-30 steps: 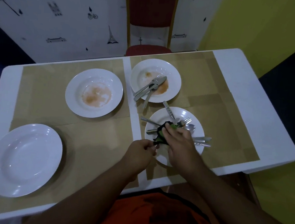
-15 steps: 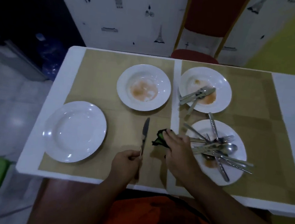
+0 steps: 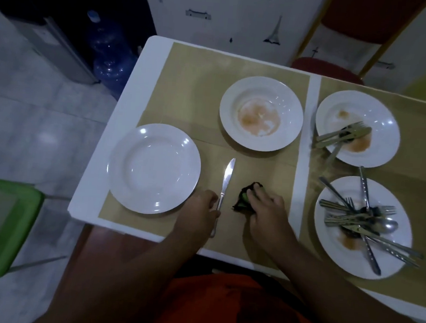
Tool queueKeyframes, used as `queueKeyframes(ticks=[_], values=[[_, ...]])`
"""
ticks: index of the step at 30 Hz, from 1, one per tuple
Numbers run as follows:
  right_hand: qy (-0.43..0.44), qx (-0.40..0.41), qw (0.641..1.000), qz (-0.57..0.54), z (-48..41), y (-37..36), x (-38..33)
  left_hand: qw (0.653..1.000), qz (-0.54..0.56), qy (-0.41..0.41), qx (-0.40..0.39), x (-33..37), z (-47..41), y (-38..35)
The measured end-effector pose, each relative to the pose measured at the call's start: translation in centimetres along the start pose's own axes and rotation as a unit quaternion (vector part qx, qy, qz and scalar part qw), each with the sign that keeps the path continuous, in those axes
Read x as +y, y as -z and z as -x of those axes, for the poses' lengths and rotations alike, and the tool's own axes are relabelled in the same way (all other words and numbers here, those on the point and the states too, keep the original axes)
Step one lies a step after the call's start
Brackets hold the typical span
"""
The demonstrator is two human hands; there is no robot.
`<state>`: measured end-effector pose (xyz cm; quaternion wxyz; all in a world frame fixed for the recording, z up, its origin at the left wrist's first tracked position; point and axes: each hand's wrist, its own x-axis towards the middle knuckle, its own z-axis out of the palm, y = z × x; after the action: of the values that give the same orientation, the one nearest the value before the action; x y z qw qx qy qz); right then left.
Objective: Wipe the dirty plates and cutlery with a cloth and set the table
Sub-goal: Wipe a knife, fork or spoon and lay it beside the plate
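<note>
So the knife (image 3: pixel 225 185) is lying flat on the brown mat (image 3: pixel 200 84), just right of the clean plate (image 3: pixel 154 168), blade pointing away from the person. That's where a knife goes in a place setting, so I'd say this is the placing step for that one piece. The left hand (image 3: pixel 200 211) is down at the handle end with its fingers curled around it, so it hasn't let go yet; looks to me like it's lining the knife up alongside the plate. The right hand (image 3: pixel 266 211) sits near the knife but not touching it, fingers bunched around the dark green cloth (image 3: pixel 246 198) and holding it down on the mat, probably just parked there so it's ready for the next piece. Plenty left to do, I reckon. The middle plate (image 3: pixel 286 95) has an orange smear in its well, the far right plate (image 3: pixel 379 110) is stained too with a few pieces of cutlery (image 3: pixel 341 138) lying across it, and the near right plate (image 3: pixel 392 198) holds a messy pile of forks, spoons and knives (image 3: pixel 362 221) sticking out over the rim. Those two sit well apart from the clean plate, across the white strip of the table (image 3: pixel 93 185), so dirty stuff on the right, finished stuff on the left seems to be the system.
</note>
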<state>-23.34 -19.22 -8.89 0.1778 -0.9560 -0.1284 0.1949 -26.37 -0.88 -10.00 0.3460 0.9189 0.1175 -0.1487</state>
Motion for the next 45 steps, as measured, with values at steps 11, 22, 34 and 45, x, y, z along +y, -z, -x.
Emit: queueKeyframes(ticks=[11,22,34,45], values=[[0.016,0.003,1.0,0.004,1.2,-2.4,0.8,0.93,-0.282,-0.225,-0.072,-4.3,0.9,-1.8],[0.05,0.032,0.998,0.037,1.5,-3.2,1.0,0.93,-0.285,-0.222,-0.067,-4.6,0.9,-1.6],[0.014,0.141,0.99,-0.012,3.3,0.9,3.4,0.918,-0.279,-0.271,-0.075,2.1,1.2,-1.8],[-0.176,0.254,0.949,-0.059,10.7,4.5,13.5,0.884,-0.22,-0.402,-0.097,15.4,1.4,-10.0]])
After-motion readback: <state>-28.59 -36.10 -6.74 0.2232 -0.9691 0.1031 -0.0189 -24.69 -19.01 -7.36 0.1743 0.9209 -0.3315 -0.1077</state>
